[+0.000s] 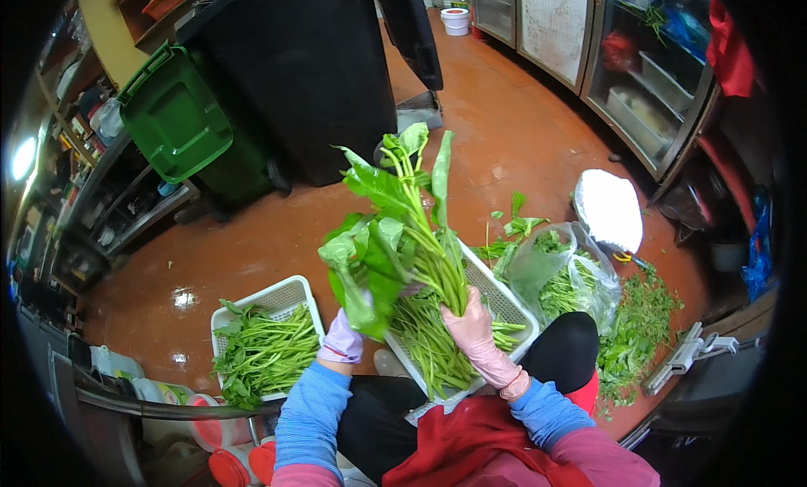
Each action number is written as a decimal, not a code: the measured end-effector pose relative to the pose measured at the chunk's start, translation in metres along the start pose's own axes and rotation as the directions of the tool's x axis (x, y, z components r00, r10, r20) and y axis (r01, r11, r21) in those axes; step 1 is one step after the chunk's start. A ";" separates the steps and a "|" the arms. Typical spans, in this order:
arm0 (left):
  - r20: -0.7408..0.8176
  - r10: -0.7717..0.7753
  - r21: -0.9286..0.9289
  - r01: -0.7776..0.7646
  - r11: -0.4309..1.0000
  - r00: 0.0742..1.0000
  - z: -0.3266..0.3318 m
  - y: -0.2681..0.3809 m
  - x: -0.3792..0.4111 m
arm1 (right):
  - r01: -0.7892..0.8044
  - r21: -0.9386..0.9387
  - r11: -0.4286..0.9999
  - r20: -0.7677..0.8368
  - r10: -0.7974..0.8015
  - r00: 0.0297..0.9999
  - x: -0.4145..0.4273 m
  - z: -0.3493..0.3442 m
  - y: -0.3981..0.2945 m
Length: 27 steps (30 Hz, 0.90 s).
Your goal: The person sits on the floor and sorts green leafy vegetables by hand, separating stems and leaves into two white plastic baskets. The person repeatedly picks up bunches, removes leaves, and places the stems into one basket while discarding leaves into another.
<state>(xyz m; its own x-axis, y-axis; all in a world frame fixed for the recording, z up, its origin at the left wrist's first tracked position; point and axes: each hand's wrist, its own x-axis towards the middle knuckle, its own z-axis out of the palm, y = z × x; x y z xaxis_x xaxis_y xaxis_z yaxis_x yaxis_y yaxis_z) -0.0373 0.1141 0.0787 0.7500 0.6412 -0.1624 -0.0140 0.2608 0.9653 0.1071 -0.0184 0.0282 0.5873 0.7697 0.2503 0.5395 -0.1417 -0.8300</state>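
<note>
My right hand (470, 335), in a pink glove, grips the lower stems of a bunch of leafy greens (451, 275). The bunch stands up over a white perforated plastic basket (498, 282) between my knees, and its leaves fan out at the top. My left hand (342, 342), in a pale purple glove, is at the left side of the bunch. Large, blurred leaves hide its fingers, so its hold cannot be made out. More cut green stems (429, 348) lie in the basket below. Left of it, a second white basket (307, 291) holds similar greens (271, 345).
On the floor to the right are a clear plastic bag of greens (570, 272), loose leaves (637, 335) and a bright white object (608, 209). Wheeled bins, one black (302, 77) and one green (179, 118), stand ahead. Glass-door cabinets (649, 89) line the right side.
</note>
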 end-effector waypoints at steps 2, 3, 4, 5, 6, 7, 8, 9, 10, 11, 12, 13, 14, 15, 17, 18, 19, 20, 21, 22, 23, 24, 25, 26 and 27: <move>-0.025 -0.181 0.062 0.182 0.981 0.983 -0.027 -0.027 0.013 | -0.055 -0.002 0.998 -0.024 0.055 0.998 0.005 -0.005 0.000; -0.034 -0.289 0.316 0.284 0.905 0.957 -0.012 -0.011 0.017 | -0.096 -0.014 0.995 -0.054 0.095 0.994 0.008 -0.010 0.005; 0.045 -0.298 0.267 0.276 0.924 0.954 0.005 0.002 0.014 | -0.107 -0.009 0.994 -0.092 0.105 0.990 0.010 -0.011 0.007; 0.111 -0.300 0.214 0.272 0.938 0.947 0.016 0.007 0.011 | -0.098 -0.007 0.995 -0.096 0.097 0.991 0.008 -0.009 0.009; 0.162 -0.312 0.183 0.282 0.942 0.936 0.019 0.004 0.011 | -0.086 -0.001 0.996 -0.095 0.085 0.992 0.006 -0.004 0.010; 0.185 -0.265 0.124 0.245 0.962 0.946 0.027 0.000 0.010 | -0.073 0.006 0.997 -0.092 0.074 0.993 0.004 0.000 0.009; 0.169 -0.163 0.045 0.158 0.986 0.972 0.037 -0.003 0.011 | -0.011 -0.036 0.999 -0.092 0.007 0.996 -0.001 0.001 0.006; 0.146 -0.056 -0.031 0.061 0.998 0.988 0.046 -0.006 0.013 | -0.041 -0.056 0.998 -0.007 0.040 0.999 -0.006 0.001 0.004; 0.121 -0.087 -0.073 0.097 0.993 0.989 0.049 -0.005 0.016 | 0.098 -0.122 0.988 -0.018 -0.100 0.995 -0.012 0.005 0.004; 0.029 -0.101 -0.185 0.105 0.977 0.994 0.058 -0.005 0.015 | 0.233 -0.188 0.954 -0.018 -0.240 0.970 -0.018 0.008 0.005; -0.003 -0.076 -0.194 0.074 0.978 0.997 0.059 -0.011 0.017 | 0.282 -0.239 0.929 0.017 -0.286 0.958 -0.023 0.012 0.006; -0.035 -0.051 -0.202 0.043 0.978 0.998 0.059 -0.015 0.016 | 0.305 -0.261 0.916 0.049 -0.303 0.952 -0.024 0.013 0.007; -0.028 -0.055 -0.223 0.047 0.974 0.998 0.057 -0.017 0.015 | 0.327 -0.282 0.902 0.081 -0.318 0.945 -0.024 0.012 0.009; -0.018 -0.063 -0.239 0.057 0.969 0.998 0.055 -0.016 0.014 | 0.344 -0.301 0.889 0.108 -0.327 0.939 -0.025 0.012 0.010; -0.003 -0.076 -0.283 0.072 0.956 0.997 0.052 -0.013 0.013 | 0.360 -0.276 0.891 0.120 -0.340 0.933 -0.025 0.011 0.008; 0.001 -0.079 -0.311 0.075 0.947 0.997 0.051 -0.011 0.014 | 0.364 -0.260 0.894 0.114 -0.346 0.931 -0.024 0.011 0.005; 0.005 -0.082 -0.339 0.079 0.937 0.997 0.051 -0.010 0.013 | 0.367 -0.244 0.898 0.107 -0.351 0.930 -0.024 0.011 0.003; 0.006 -0.059 -0.337 0.057 0.940 0.998 0.049 -0.014 0.015 | 0.342 -0.220 0.914 0.098 -0.328 0.940 -0.024 0.012 0.002; -0.007 -0.056 -0.343 0.050 0.938 0.998 0.048 -0.016 0.015 | 0.329 -0.192 0.925 0.118 -0.311 0.943 -0.024 0.011 0.002; -0.019 -0.054 -0.348 0.044 0.936 0.998 0.048 -0.017 0.015 | 0.314 -0.164 0.935 0.137 -0.293 0.946 -0.024 0.010 0.002; -0.032 -0.052 -0.354 0.037 0.935 0.998 0.048 -0.019 0.016 | 0.298 -0.136 0.945 0.157 -0.276 0.948 -0.024 0.008 0.002; -0.038 -0.036 -0.340 0.021 0.940 0.999 0.045 -0.022 0.016 | 0.263 -0.102 0.959 0.202 -0.239 0.950 -0.023 0.006 0.001; -0.044 -0.020 -0.326 0.004 0.945 0.999 0.042 -0.025 0.018 | 0.225 -0.069 0.972 0.246 -0.202 0.948 -0.021 0.002 -0.002; -0.049 -0.004 -0.312 -0.011 0.950 0.999 0.039 -0.026 0.019 | 0.184 -0.038 0.982 0.291 -0.166 0.942 -0.018 -0.003 -0.005; -0.062 0.036 -0.279 -0.052 0.959 0.997 0.040 -0.024 0.019 | 0.095 0.009 0.995 0.324 -0.093 0.942 -0.015 -0.009 -0.005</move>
<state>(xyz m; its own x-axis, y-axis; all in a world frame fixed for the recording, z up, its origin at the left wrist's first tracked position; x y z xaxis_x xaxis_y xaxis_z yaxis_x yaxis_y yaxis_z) 0.0040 0.0914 0.0606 0.7068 0.6935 -0.1394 -0.2368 0.4177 0.8772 0.1010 -0.0348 0.0329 0.3078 0.9394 0.1512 0.5876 -0.0626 -0.8068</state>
